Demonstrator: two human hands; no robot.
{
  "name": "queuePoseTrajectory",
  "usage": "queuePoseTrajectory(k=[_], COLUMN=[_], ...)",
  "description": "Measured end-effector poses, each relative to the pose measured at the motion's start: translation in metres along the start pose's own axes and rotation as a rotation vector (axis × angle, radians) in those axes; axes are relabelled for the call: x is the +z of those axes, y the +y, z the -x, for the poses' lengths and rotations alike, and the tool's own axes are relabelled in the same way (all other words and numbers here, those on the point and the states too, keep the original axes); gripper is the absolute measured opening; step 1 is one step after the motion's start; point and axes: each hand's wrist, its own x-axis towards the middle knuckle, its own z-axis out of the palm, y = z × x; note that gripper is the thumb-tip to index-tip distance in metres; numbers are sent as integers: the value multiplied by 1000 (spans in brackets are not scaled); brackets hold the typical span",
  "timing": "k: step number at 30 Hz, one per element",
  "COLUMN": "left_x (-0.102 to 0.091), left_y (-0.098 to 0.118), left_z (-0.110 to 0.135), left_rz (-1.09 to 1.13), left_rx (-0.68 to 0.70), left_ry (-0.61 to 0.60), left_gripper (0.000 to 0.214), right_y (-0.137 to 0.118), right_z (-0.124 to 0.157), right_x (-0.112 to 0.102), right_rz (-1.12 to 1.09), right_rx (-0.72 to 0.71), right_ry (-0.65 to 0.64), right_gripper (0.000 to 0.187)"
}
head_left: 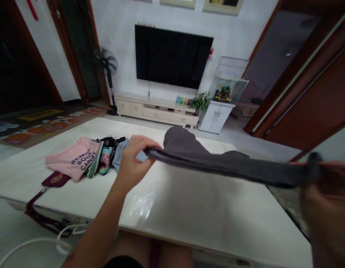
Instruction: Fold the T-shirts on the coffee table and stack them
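Observation:
A dark grey garment [206, 162] is stretched between my two hands above the white table [172, 208]; I cannot tell which kind of clothing it is. My left hand [137, 158] pinches one end between thumb and fingers. At the right edge of the view, my right hand [326, 190] grips the other end, blurred and partly cut off. The far part of the cloth bunches up and droops toward the table beyond the stretched edge.
On the table's left lie a pink shirt [77, 158] with dark lettering and other clothes [105, 158]. A maroon tag [56, 179] on a strap hangs over the edge. White cable [35, 240] runs below. A TV cabinet [155, 109], fan [107, 65] and fish tank [227, 89] stand beyond.

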Motion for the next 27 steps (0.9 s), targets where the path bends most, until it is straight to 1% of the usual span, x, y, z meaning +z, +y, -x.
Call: queuePoseTrajectory(k=[1,2,3,4,6,7,8,9,10,11,13,14,16,18,20,23,25,27], left_x=[2,5,9,13,20,22,25,27,31,36,52,63,89,115,137,158,166,172], left_y=[-6,-12,-19,-26,-37,-42,-46,-51,-55,-60,-72,-81,-101,-126,-153,-192,-213,-229], left_z=[20,41,62,83,119,132,141,146,147,144,133,125,111,98,88,74,64,54], left_rz=[28,52,70,82,92,100,116,144,175,196,188,157,26,-160,-316,-414,-448,-470], left_rx=[-35,-80,-127,-171,-231,-257,-284,-314,-344,-365,-371,-368,-389,-473,-570,-648,-667,-672], left_ry=[-136,-286,-443,-603,-926,-1074,-1190,-1260,-1275,-1237,-1072,-982,-815,-672,-578,-537,-545,-573], left_gripper=[9,11,14,17,24,26,28,30,31,30,26,25,24,26,31,37,42,50], right_y=[14,30,47,66,102,118,130,139,145,149,150,149,149,154,164,187,201,213], right_z=[22,46,71,95,138,154,165,171,172,168,152,141,122,109,100,89,82,75], right_x=[4,7,10,11,10,7,3,0,-2,-3,3,10,32,59,87,124,144,162], right_rz=[-31,-54,-20,69,122,113,95,83,86,103,160,189,256,326,392,475,535,590], right_rx=[69,133,184,219,229,237,246,256,266,271,266,262,261,266,277,303,318,327], right_ry=[-56,-157,-281,-384,-618,-778,-916,-1021,-1082,-1089,-1015,-979,-948,-954,-953,-922,-894,-874], right_gripper=[51,49,49,48,38,36,35,35,37,37,38,38,35,32,30,30,34,38])
